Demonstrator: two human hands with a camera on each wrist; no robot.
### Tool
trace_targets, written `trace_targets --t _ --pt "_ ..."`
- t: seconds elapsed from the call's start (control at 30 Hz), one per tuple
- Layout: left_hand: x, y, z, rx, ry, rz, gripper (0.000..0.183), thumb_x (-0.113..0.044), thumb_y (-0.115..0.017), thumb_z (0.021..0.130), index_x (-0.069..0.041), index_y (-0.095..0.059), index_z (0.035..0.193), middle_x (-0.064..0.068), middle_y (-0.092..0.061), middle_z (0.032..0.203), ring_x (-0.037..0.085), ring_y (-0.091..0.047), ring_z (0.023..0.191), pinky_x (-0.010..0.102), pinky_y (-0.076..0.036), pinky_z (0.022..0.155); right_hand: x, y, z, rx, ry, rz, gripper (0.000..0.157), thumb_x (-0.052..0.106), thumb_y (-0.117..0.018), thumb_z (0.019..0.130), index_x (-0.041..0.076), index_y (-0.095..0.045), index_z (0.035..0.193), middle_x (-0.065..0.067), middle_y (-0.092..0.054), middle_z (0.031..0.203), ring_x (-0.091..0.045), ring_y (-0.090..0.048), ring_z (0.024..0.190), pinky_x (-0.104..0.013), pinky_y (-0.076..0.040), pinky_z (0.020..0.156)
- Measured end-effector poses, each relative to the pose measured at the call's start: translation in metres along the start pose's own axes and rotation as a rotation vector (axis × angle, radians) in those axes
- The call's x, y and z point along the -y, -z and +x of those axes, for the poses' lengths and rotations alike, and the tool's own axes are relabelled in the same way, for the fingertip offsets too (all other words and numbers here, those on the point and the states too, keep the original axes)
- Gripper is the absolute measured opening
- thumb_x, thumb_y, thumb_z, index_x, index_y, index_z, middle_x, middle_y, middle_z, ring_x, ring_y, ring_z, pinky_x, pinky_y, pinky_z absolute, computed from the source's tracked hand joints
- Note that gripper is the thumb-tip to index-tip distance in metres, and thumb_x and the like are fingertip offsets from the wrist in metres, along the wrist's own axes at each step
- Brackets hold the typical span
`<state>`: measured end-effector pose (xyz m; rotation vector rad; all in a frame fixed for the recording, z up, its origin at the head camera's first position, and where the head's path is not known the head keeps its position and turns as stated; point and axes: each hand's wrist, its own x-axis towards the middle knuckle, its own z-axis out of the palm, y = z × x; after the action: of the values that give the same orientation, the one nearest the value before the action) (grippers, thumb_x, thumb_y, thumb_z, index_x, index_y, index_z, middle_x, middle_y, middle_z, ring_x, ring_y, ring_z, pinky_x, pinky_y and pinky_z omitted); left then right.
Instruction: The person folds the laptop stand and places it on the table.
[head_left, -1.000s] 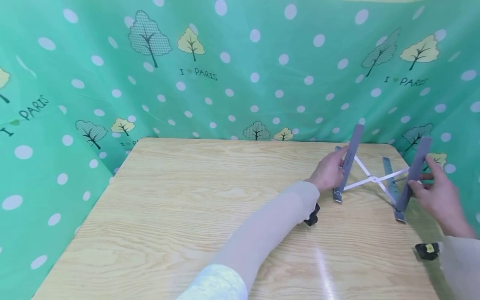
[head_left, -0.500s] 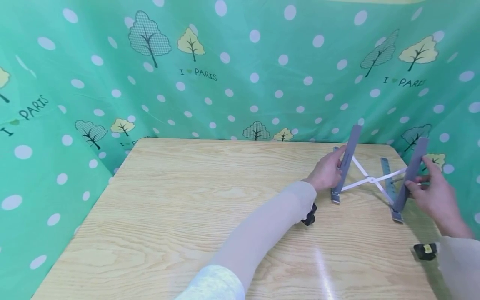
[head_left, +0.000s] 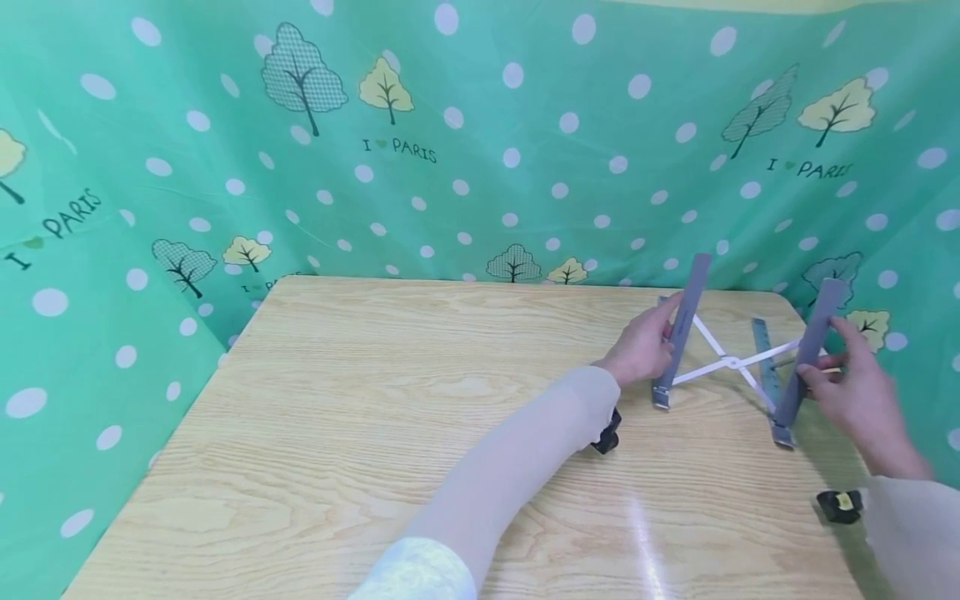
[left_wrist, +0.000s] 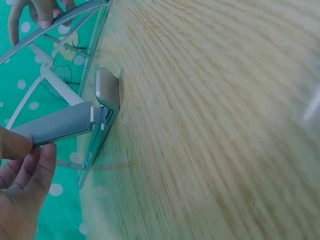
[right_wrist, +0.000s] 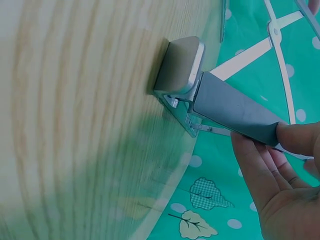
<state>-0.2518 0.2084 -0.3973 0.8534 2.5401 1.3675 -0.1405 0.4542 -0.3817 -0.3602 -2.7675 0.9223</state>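
Note:
A grey folding laptop stand stands unfolded at the right back of the table, its two padded arms tilted up and joined by a pale X-shaped brace. My left hand holds the left arm by its outer edge. On the other side, my right hand pinches the right arm between thumb and fingers. In the left wrist view, thumb and fingertips grip the arm behind its hinged front lip. The right wrist view has the thumb on top of the other arm and fingers beneath.
The stand's base strips lie along the wood-grain table, near its back right corner. Behind and around hangs a green dotted curtain with printed trees. Black wrist cameras sit below both wrists.
Both hands and the laptop stand have slid a little to the left across the table. The grip on both arms stays the same.

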Motion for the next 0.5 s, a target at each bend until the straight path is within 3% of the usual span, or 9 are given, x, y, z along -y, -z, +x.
trace_targets --t 0.27,0.4,0.5 --pt "0.005 0.007 -0.005 0.009 0.002 -0.012 0.102 0.011 -0.064 0.08 -0.04 -0.012 0.152 -0.006 -0.053 0.088 0.004 -0.053 0.077 0.011 -0.047 0.061 0.006 -0.003 -0.002 0.028 0.022 0.016 0.083 0.015 -0.055 0.097 0.028 0.004 0.154 -0.027 -0.049 0.111 -0.045 -0.055 0.097 -0.023 -0.051 0.053" --pt "0.009 0.01 -0.008 0.013 -0.007 -0.016 0.103 0.011 -0.064 0.08 -0.04 -0.011 0.152 -0.005 -0.053 0.089 0.005 -0.053 0.077 0.012 -0.047 0.061 0.008 -0.006 -0.002 0.023 0.038 0.004 0.083 0.016 -0.055 0.097 0.031 0.003 0.154 -0.026 -0.05 0.11 -0.022 -0.06 0.078 -0.026 -0.051 0.052" --pt "0.011 0.014 -0.01 0.009 -0.02 0.013 0.101 0.01 -0.063 0.081 -0.038 -0.011 0.152 -0.005 -0.052 0.089 0.005 -0.052 0.077 0.011 -0.046 0.062 0.01 -0.008 -0.003 0.02 0.038 -0.003 0.083 0.016 -0.055 0.097 0.03 0.003 0.154 -0.024 -0.051 0.108 -0.015 -0.058 0.073 -0.025 -0.051 0.051"
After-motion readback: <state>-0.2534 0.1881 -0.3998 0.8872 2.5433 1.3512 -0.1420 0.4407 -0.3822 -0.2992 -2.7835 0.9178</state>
